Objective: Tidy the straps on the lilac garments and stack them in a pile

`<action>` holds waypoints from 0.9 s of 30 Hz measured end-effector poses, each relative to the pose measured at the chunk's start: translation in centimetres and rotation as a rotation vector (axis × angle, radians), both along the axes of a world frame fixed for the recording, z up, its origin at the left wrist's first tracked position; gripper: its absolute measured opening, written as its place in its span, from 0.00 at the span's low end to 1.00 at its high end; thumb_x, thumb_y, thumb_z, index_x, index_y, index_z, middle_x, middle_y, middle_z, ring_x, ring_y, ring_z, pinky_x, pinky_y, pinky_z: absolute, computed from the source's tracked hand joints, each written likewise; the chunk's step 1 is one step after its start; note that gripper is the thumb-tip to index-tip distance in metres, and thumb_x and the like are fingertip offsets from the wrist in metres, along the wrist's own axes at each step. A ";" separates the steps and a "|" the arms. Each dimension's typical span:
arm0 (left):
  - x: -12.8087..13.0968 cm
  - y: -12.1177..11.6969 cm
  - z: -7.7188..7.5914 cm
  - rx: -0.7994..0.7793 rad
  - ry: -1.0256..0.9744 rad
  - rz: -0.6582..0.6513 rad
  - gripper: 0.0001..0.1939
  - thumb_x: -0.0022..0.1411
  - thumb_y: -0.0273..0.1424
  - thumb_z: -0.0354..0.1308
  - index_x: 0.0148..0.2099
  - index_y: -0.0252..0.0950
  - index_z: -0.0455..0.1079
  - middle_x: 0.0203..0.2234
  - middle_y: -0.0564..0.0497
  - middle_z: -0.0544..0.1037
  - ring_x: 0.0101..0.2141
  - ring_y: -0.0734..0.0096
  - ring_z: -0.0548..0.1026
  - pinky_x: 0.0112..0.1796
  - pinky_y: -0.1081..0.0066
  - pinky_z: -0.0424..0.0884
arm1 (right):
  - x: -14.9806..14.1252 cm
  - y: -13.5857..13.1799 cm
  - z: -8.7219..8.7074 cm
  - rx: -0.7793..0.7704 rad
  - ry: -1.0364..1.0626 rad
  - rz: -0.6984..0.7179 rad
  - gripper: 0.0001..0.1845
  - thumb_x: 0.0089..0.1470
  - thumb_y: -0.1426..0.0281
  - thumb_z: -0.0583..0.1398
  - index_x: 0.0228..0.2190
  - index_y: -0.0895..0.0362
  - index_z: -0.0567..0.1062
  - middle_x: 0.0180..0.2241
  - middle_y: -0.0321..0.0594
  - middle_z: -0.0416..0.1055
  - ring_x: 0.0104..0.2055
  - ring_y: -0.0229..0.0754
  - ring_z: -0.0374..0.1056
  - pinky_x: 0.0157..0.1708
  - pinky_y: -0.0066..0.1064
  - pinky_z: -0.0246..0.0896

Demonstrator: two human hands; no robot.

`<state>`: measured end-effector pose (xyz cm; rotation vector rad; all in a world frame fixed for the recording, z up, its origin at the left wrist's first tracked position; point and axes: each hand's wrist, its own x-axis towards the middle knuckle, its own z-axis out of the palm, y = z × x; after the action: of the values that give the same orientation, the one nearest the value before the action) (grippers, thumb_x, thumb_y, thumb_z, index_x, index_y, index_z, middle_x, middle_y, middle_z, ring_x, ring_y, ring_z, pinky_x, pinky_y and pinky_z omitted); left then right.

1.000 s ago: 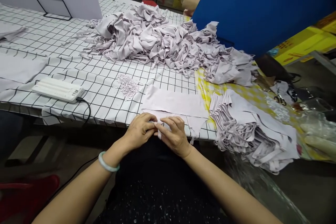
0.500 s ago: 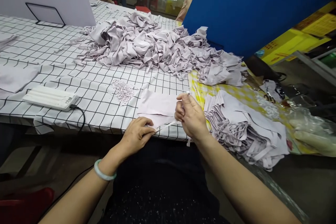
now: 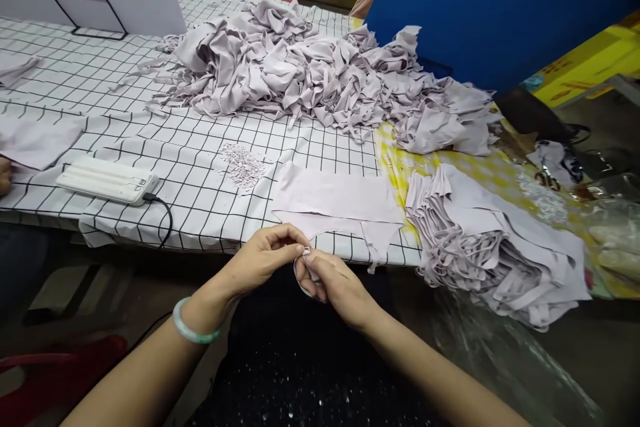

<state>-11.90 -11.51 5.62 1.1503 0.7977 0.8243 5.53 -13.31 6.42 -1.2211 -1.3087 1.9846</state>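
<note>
A pale lilac cloth piece (image 3: 340, 195) lies flat at the table's front edge, with a fold across it and one narrow strap hanging at its right. At its lower left corner my two hands meet. My left hand (image 3: 263, 259) pinches the end of the cloth strap (image 3: 307, 251) between thumb and fingertips. Closed on the same strap, my right hand (image 3: 335, 279) has its thumb against the left fingertips, and a bit of cloth shows among its curled fingers. The thin pointed tool seen earlier at my left fingers is hidden.
Behind lies a big heap of lilac cloth pieces (image 3: 300, 73). A neat stack (image 3: 490, 233) of them sits at the right. Small scraps (image 3: 243, 168) and a white power bank (image 3: 107, 179) with a cable are at left. Another person's hand (image 3: 4, 177) shows at the left edge.
My right hand has come down and left from over the cloth to meet my left hand. The thin pointed tool has gone out of sight. The view has shifted slightly.
</note>
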 end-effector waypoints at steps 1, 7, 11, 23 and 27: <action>0.1 -0.1 0.2 0.000 0.006 -0.016 0.05 0.66 0.30 0.57 0.37 0.35 0.69 0.26 0.52 0.74 0.30 0.71 0.74 0.34 0.68 0.73 | 0.0 -0.1 -0.1 -0.001 -0.013 -0.006 0.22 0.65 0.55 0.49 0.26 0.56 0.67 0.18 0.29 0.56 0.20 0.33 0.49 0.22 0.28 0.45; 0.7 -0.1 1.0 0.153 0.245 0.077 0.06 0.66 0.31 0.54 0.37 0.35 0.68 0.31 0.51 0.72 0.32 0.71 0.71 0.34 0.70 0.71 | 0.2 -0.9 -1.2 0.186 -0.145 -0.169 0.17 0.63 0.54 0.55 0.33 0.55 0.69 0.22 0.28 0.55 0.24 0.34 0.50 0.24 0.28 0.47; 1.2 2.0 -0.5 0.375 0.419 0.135 0.04 0.66 0.27 0.52 0.40 0.35 0.69 0.32 0.51 0.73 0.33 0.70 0.72 0.36 0.68 0.72 | 0.7 0.1 -1.2 0.041 -0.082 -0.309 0.17 0.58 0.54 0.60 0.31 0.56 0.72 0.22 0.29 0.59 0.22 0.32 0.52 0.22 0.26 0.48; 2.3 8.6 -5.5 0.853 0.644 0.191 0.08 0.60 0.18 0.52 0.36 0.35 0.68 0.34 0.47 0.74 0.36 0.65 0.73 0.39 0.64 0.73 | 0.6 5.7 -0.9 -0.279 -0.038 -0.484 0.15 0.44 0.61 0.66 0.29 0.60 0.75 0.16 0.26 0.60 0.15 0.25 0.43 0.13 0.20 0.34; 2.2 8.7 -4.7 0.678 0.619 0.168 0.07 0.61 0.20 0.53 0.33 0.36 0.67 0.33 0.48 0.74 0.36 0.66 0.73 0.39 0.64 0.71 | 0.0 7.0 -1.2 -0.310 -0.027 -0.576 0.14 0.43 0.62 0.65 0.28 0.60 0.74 0.14 0.24 0.58 0.14 0.24 0.41 0.12 0.19 0.32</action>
<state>-9.70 -2.79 0.89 2.0205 1.1752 0.9184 5.55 -6.32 5.23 -1.5551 -0.5656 1.7739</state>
